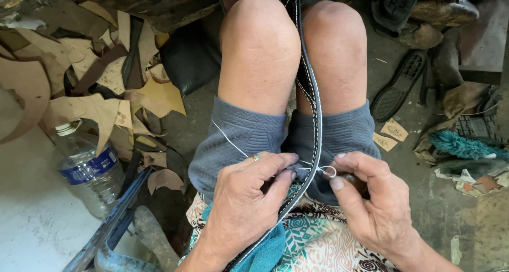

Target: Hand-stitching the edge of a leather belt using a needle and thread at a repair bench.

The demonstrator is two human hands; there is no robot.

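knees (260,49) hem the strap (317,123); leather scraps (95,92) crowd the floor left.

Bare hands, no gloves, no sleeves showing. Left hand (245,206) has a thin gold-coloured ring (255,157) on one finger; right hand (374,203) has no ring that shows. Nails short, unpainted. Legs bare at the knees, w/ blue-grey shorts (249,139) in a textured zigzag knit and ribbed bands. Patterned top (323,240) below, white and tan w/ teal and dark red geometric print.
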